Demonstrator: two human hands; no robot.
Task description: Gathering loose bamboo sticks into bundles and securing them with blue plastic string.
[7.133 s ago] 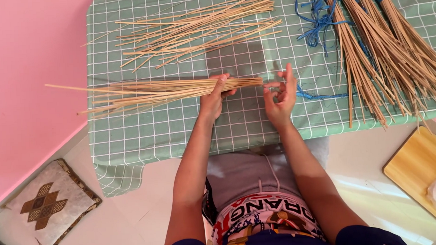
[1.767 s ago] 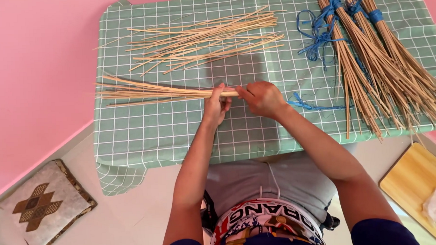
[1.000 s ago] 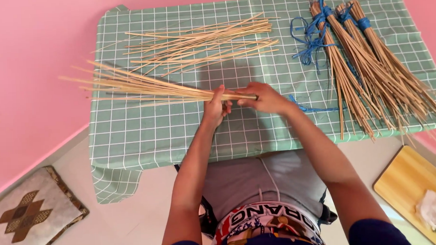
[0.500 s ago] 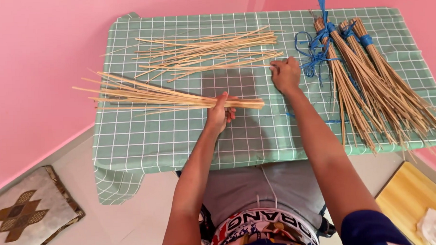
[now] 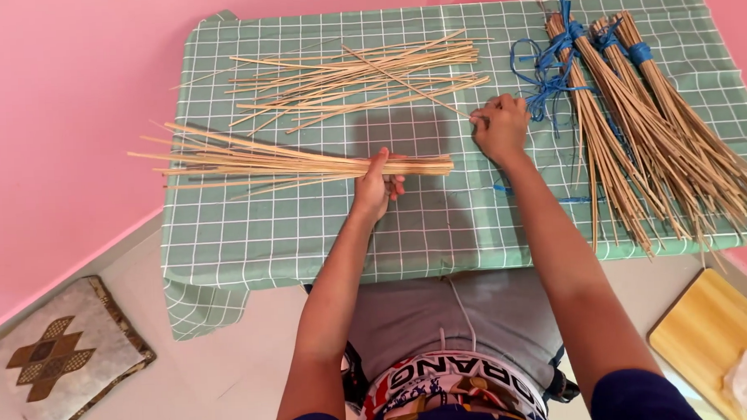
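My left hand [image 5: 377,183] grips a bundle of thin tan sticks [image 5: 264,159] near its right end; the sticks fan out to the left, past the table's left edge. My right hand [image 5: 500,127] pinches the end of a single stick [image 5: 406,78] that angles up and left across a loose pile of sticks [image 5: 352,74] at the back of the table. The green checked tablecloth [image 5: 440,224] lies under all of it.
Three stick bundles tied with blue cord [image 5: 643,118] lie at the right. Loose blue cord [image 5: 542,72] sits beside them, another piece [image 5: 538,194] lies near my right forearm. On the floor are a patterned cushion [image 5: 60,362] and a wooden board [image 5: 717,330].
My right hand left the held bundle, reached to the loose pile and took hold of one stick, pulling it back a little. The left hand keeps its grip on the bundle.
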